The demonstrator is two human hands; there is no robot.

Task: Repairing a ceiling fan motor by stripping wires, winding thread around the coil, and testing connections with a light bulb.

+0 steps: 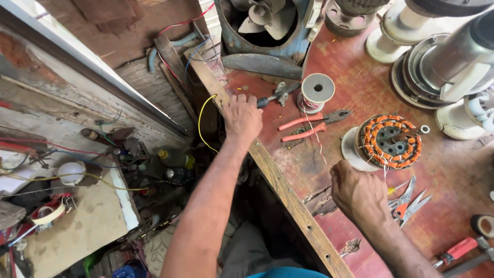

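Pinching a thin thread (315,135), the right hand (357,193) is closed just below the copper-wound stator (389,141); thread is drawn taut from the spool (317,90). Beyond it, the left hand (242,118) is closed on a small tool (275,96).

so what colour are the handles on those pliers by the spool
Orange-red handles on the pliers, lying beside the thread spool on the workbench; clearest in the head view.

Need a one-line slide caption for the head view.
Left hand grips a black-handled tool at the bench edge; right hand pinches thread from a spool beside a copper-wound stator.
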